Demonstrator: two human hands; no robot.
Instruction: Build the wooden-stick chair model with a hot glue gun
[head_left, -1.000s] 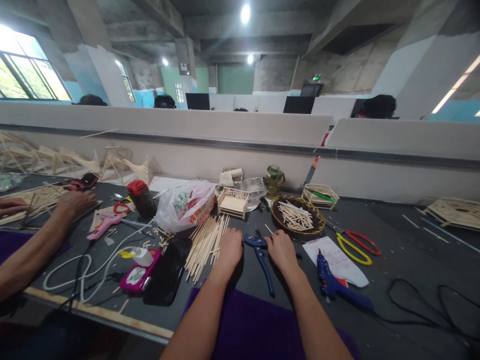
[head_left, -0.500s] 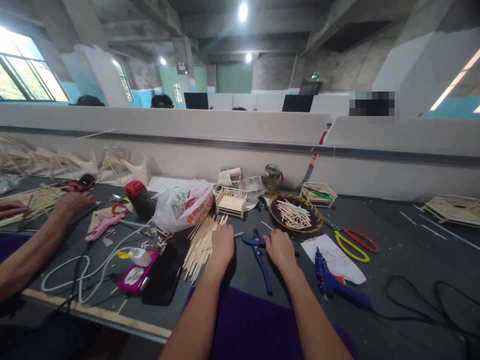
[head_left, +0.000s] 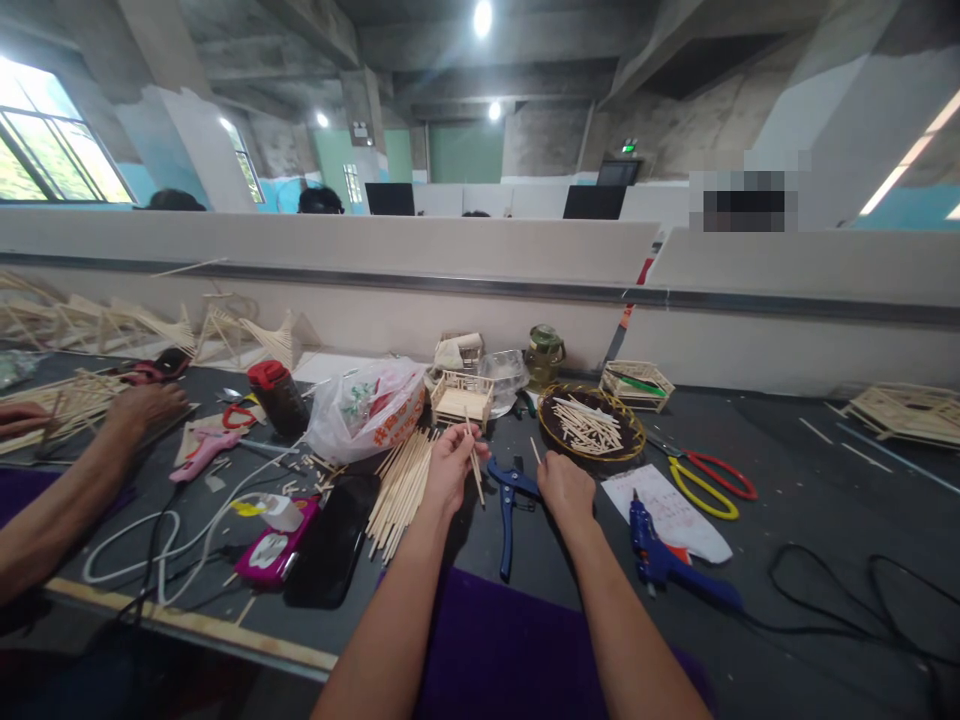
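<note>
My left hand [head_left: 450, 465] pinches thin wooden sticks [head_left: 475, 465] that stand up slantwise between its fingers. Beside it a pile of long sticks [head_left: 399, 500] lies on the dark table. My right hand [head_left: 566, 485] is closed, and a short stick [head_left: 535, 451] pokes out from its fingers. Blue cutters [head_left: 508, 520] lie between my hands, their upper end close to my right fingers. Beyond my right hand stands a round basket [head_left: 547, 432] of short sticks [head_left: 589, 425]. A small wooden stick model [head_left: 461, 400] stands beyond my left hand.
To the right are a blue glue gun [head_left: 660, 560], paper [head_left: 697, 525] and scissors [head_left: 705, 488]. On the left lie a phone [head_left: 332, 545], a pink power block [head_left: 276, 545], a plastic bag [head_left: 364, 410] and cables. Another person's arm [head_left: 82, 480] is at far left.
My left hand has lifted and turned, raising sticks. My right hand has come off the cutters with a short stick upright in it. The cutters have swung, their handle end now further left.
</note>
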